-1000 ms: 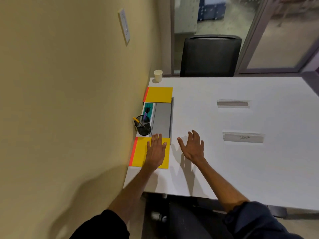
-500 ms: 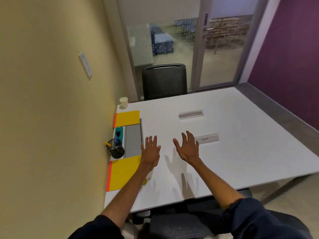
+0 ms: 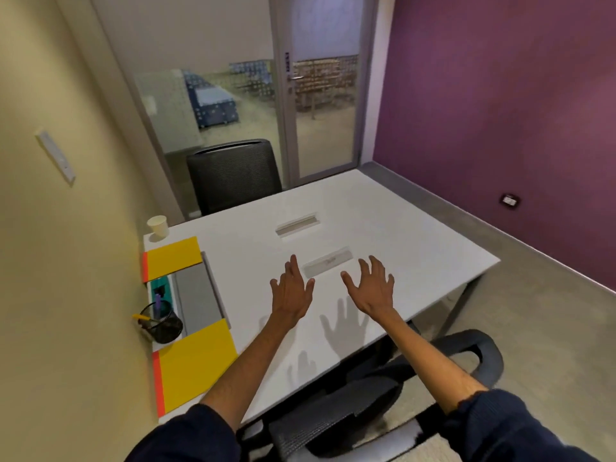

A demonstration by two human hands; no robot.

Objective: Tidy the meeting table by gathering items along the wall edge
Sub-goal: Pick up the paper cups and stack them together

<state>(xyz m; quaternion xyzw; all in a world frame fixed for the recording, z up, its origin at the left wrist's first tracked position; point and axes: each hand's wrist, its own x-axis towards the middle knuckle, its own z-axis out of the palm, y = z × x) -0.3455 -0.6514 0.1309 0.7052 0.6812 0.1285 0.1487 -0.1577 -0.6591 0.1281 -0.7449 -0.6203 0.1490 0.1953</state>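
Fingers on both hands are spread and loose, holding nothing; the left hand and right hand hover side by side over the white table at the centre of the frame, just below a pale slot in its top. Along the wall edge at the left of the frame lie (far to near) a paper cup, a yellow folder, a grey cable tray, a black mesh pen holder and a second yellow folder, all apart from the hands.

Left hand and right hand hover over the desk, fingers spread. Near folder, pen holder, far folder, paper cup line the wall edge.
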